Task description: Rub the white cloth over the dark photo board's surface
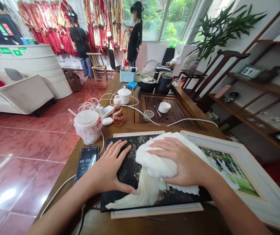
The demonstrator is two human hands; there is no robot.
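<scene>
My right hand (pixel 179 161) lies flat on a bunched white cloth (pixel 156 160), pressing it onto a dark glittery wedding photo panel (pixel 127 173). The panel shows a white gown and rests on a pale board (pixel 154 210). My left hand (pixel 108 166) lies on the panel's left part, its fingers spread and holding nothing. To the right, partly under the cloth's edge, is a white-framed wedding picture (pixel 259 173). A phone (pixel 86 161) showing a timer lies just left of my left hand.
The wooden table (pixel 127 114) holds a bagged plastic tub (pixel 88 125), a sauce bottle (pixel 117 111), a power strip with cables, a white teapot (pixel 124 95) and a tea tray with kettles. Two people stand beyond it near red garments (pixel 51 29). Shelves stand right; a tiled floor lies left.
</scene>
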